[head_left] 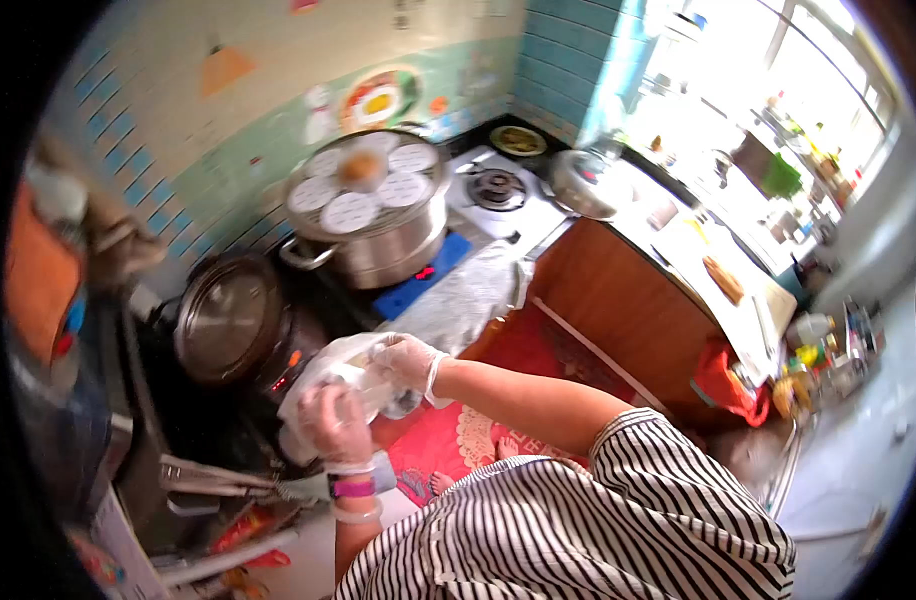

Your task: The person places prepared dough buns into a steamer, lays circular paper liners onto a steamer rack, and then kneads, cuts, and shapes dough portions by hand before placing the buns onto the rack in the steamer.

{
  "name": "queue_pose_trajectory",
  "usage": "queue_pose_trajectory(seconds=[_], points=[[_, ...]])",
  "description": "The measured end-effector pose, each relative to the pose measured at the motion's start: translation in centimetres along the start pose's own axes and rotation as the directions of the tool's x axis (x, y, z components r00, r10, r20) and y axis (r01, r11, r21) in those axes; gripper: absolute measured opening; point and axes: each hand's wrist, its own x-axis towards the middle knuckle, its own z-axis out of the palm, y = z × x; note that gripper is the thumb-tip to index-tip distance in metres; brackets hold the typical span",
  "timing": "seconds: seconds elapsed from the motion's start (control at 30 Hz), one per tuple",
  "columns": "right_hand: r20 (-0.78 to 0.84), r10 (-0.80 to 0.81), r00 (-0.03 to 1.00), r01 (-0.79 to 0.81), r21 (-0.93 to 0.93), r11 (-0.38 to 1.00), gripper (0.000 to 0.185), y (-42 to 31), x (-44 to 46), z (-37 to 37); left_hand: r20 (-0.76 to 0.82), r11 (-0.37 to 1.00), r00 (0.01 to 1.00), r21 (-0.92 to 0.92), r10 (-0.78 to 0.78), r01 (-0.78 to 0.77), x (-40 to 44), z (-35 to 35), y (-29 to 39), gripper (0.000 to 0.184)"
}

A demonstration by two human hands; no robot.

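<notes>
Red digits (pixel 424 272) glowed on the cooker's blue front edge, just above the centre of the frame, too small and blurred for you to read. Rows of dark marks covered the white discs (pixel 350 212) at upper centre; you could not tell whether they were print or holes. Pale figures on the red mat (pixel 446 440), at lower centre, were unreadable too.

The white bag (pixel 356 352) lay left of centre, between your hands and touching both. Your right hand (pixel 410 362) was closed on its upper right edge, the fingers partly hidden by the plastic. Your left hand (pixel 338 425) met its near side with fingers bent; blur left you unable to tell how tightly they closed. Both hands wore clear gloves. You could not make out what the bag held.

The steel pot (pixel 393 250) stood at upper centre, its rack carrying the discs in a ring, with a brown bun (pixel 361 168) over the middle, blurred. A plate (pixel 519 141) of greenish food sat behind the burner (pixel 498 188). A red bag (pixel 730 388) hung open at lower right, something pale inside.
</notes>
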Motion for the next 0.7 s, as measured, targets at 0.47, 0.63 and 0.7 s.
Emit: queue_pose_trajectory(seconds=[0.47, 0.63, 0.7], points=[[-0.778, -0.04, 0.627, 0.627, 0.473, 0.619, 0.025, -2.0, -43.6, -43.9, -0.137, 0.945, 0.99, 0.325, 0.02, 0.026, -0.4, 1.3, 1.8, 0.025], [-0.964, 0.257, -0.07, 0.784, 0.106, 0.611, 0.023, 2.0, -61.6, -62.3, -0.468, 0.909, 0.86, 0.416, 0.206, 0.009, 1.9, 4.7, 13.7, 0.025], [-0.939, 0.309, -0.152, 0.785, 0.075, 0.615, 0.022, 2.4, -62.4, -67.8, -0.564, 0.889, 0.719, 0.428, 0.405, -0.165, 2.4, 8.9, 18.5, 0.024]])
